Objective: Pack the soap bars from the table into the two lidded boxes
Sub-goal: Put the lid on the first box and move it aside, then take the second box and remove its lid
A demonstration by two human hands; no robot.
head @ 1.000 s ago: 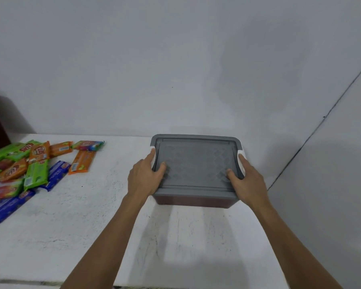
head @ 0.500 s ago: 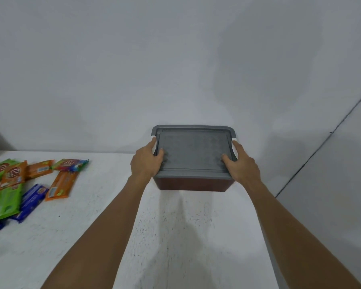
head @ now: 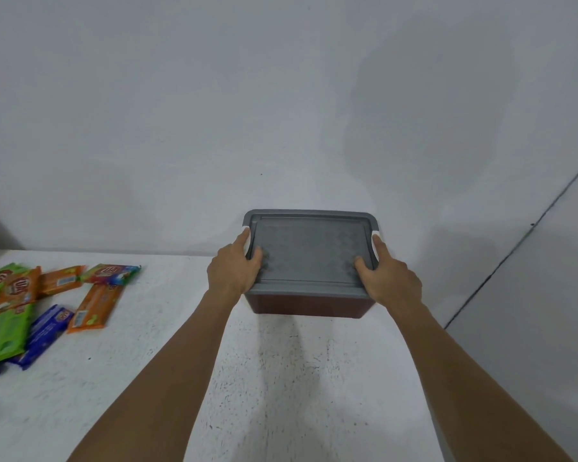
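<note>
Box (head: pixel 309 303): brown body, grey lid (head: pixel 309 251) shut, at the far right of the white worktop (head: pixel 281 378) against the wall (head: pixel 281 95). Left hand (head: pixel 234 271) and right hand (head: pixel 389 281): fingers clasped on the lid's two short ends, thumbs flat on top, forefingers on the white latches. Soap bars (head: pixel 30 305): wrapped, green, orange, blue; heaped at the worktop's left edge, well apart from the box.

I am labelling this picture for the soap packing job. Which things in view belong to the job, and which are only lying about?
Belongs to the job:
- grey-lidded box, held at both sides by left hand and right hand
- wrapped soap bars, heaped at the table's left

Only lying about:
- nothing; only the white table and wall
</note>
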